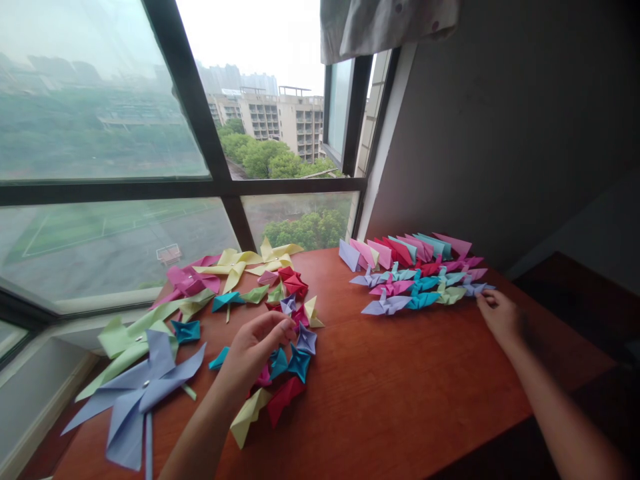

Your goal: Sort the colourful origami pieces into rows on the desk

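Observation:
My right hand (500,320) is closed, its fingertips pinching the end of a lavender paper crane (474,287) at the right end of a row. Folded paper cranes in pink, teal, pale green and lavender, such as a lavender crane (386,305), stand in rows to its left. My left hand (263,343) is curled with thumb and fingers together over a cluster of small folded paper pieces. Near its fingertips are a lavender folded star (307,339) and a teal folded star (299,362). What lies between those fingers, if anything, is hidden.
Paper pinwheels lie at the left: a lavender pinwheel (145,385), a pale green pinwheel (140,339) and a yellow pinwheel (233,263). Behind the cranes leans a row of folded paper, including a red piece (399,251). The wooden table (390,387) meets a window (280,183).

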Tool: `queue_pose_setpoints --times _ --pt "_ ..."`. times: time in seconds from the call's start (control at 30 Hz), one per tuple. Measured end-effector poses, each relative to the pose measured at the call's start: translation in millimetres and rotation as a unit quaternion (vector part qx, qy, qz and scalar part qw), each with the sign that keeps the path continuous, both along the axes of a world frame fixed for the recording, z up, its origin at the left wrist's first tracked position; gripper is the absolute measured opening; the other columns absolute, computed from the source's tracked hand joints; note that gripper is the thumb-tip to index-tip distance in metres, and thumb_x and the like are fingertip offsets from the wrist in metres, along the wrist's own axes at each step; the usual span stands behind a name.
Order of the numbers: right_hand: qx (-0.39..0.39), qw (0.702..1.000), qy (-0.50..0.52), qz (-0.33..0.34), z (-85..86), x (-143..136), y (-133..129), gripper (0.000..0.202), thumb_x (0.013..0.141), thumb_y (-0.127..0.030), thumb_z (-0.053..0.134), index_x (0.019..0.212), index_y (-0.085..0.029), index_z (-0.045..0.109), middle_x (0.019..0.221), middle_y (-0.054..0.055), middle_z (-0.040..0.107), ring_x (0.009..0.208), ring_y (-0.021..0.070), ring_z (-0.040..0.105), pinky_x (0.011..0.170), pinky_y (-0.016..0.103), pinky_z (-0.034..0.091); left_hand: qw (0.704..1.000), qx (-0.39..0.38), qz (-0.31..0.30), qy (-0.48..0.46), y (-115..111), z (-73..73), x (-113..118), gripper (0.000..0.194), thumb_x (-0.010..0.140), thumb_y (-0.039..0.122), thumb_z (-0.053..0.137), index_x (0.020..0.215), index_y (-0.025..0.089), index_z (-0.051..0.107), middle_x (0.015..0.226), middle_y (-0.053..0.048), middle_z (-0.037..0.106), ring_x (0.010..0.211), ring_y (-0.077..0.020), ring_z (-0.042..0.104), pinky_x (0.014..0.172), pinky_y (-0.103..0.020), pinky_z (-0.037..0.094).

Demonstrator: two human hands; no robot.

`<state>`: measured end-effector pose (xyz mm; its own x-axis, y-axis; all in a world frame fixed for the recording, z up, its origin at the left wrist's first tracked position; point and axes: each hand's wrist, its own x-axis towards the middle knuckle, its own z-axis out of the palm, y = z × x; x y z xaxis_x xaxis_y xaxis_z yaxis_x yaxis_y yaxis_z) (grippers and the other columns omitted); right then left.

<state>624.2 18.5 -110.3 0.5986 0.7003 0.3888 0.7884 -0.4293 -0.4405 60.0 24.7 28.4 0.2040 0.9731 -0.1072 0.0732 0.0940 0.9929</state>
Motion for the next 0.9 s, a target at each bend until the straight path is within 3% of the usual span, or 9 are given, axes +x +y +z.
queue_pose_setpoints --times 0.2,0.67,0.9 --pt "0.006 1.0 0.009 -0.024 -0.8 -2 1 0.032 0.077 -0.045 0.056 0.096 -0.022 0.068 0.088 0.008 0.074 0.078 0.0232 0.065 0.065 0.029 0.041 1.0 -0.002 0.004 -0.004 0 3.0 0 0.032 0.075 0.047 0.074 0.075 0.015 0.069 0.068 -0.001 0.064 0.06 -0.013 0.056 0.056 -0.021 0.047" --pt "0.014 0.998 0.049 -0.024 12.4 -10 0 0.022 0.077 -0.036 0.064 0.088 -0.019 0.071 0.085 0.015 0.073 0.072 0.0227 0.062 0.061 0.034 0.037 1.0 0.004 -0.003 0.0 2 -3.0 -1 0.031 0.077 0.046 0.072 0.076 0.015 0.069 0.069 -0.001 0.065 0.061 -0.0135 0.057 0.057 -0.022 0.047" --pt "0.07 0.997 0.024 -0.026 18.8 -20 -6 0.025 0.079 -0.039 0.063 0.09 -0.018 0.071 0.082 0.017 0.073 0.069 0.0227 0.064 0.062 0.035 0.04 0.999 0.031 0.034 0.026 5 -6.4 -14 0.028 0.076 0.044 0.074 0.082 0.016 0.072 0.073 -0.002 0.068 0.069 -0.0152 0.059 0.063 -0.022 0.046"
